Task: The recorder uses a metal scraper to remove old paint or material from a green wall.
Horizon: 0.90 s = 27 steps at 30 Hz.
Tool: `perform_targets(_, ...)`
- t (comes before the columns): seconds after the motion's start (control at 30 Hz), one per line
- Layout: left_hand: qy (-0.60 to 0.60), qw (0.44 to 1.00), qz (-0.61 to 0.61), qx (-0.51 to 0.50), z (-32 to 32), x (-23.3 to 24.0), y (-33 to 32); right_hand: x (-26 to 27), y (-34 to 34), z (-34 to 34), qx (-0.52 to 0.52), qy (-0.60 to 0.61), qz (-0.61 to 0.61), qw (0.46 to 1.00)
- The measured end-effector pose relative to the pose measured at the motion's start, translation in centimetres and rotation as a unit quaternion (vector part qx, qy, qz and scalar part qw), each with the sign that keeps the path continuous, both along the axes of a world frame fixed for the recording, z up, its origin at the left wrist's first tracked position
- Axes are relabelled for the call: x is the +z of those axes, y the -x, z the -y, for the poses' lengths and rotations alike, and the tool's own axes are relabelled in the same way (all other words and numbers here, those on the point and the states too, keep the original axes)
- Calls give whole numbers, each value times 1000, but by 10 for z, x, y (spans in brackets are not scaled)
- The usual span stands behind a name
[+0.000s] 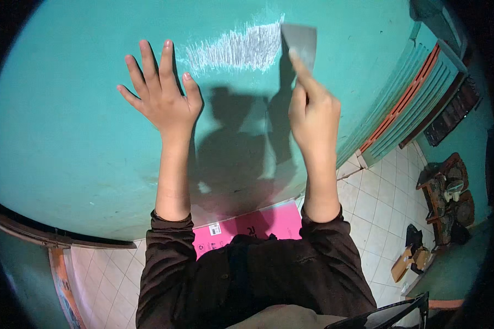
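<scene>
Before me stands a wall [107, 135] painted turquoise green. A scraped patch [238, 48] crosses its upper part, whitish grey with many upright scratch marks. My right hand [315, 107] grips a scraper [304, 41] with a broad, flat metal blade; its handle is hidden in my fist. The index finger stretches along the blade, which lies just right of the patch's right end. My left hand [164, 90] rests flat on the wall with fingers spread, left of the patch, and holds nothing. Shadows of my head and arm fall on the wall between my hands.
A pink cardboard sheet or box [251, 224] with printing lies on the white floor tiles [378, 185] at the wall's foot. To the right are slatted green and orange door panels [403, 103], a dark wooden piece of furniture [446, 197] and an open cardboard box [407, 261].
</scene>
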State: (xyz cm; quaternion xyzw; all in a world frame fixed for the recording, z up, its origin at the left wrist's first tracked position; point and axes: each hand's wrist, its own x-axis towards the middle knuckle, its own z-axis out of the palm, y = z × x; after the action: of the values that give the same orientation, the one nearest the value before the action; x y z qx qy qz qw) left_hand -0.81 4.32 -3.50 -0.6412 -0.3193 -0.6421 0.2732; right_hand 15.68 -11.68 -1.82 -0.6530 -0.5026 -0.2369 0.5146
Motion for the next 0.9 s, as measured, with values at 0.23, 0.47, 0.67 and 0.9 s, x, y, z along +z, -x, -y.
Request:
perform_targets(0.23, -7, 1000, 15, -3, 1, 1, -1, -6, 4, -3, -8, 2, 13, 1000)
perform_targets(0.47, -1, 1000, 9, -9, 0, -1, -3, -1, 6, -4, -19, 8, 4, 1000)
perform_targets(0.67, -10, 1000, 18, -6, 3, 0, 0, -2, 10, -1, -17, 5, 13, 1000)
perform_targets(0.9, -4, 1000, 1, -4, 9, -4, 2, 2, 13, 13, -8, 12, 27, 1000)
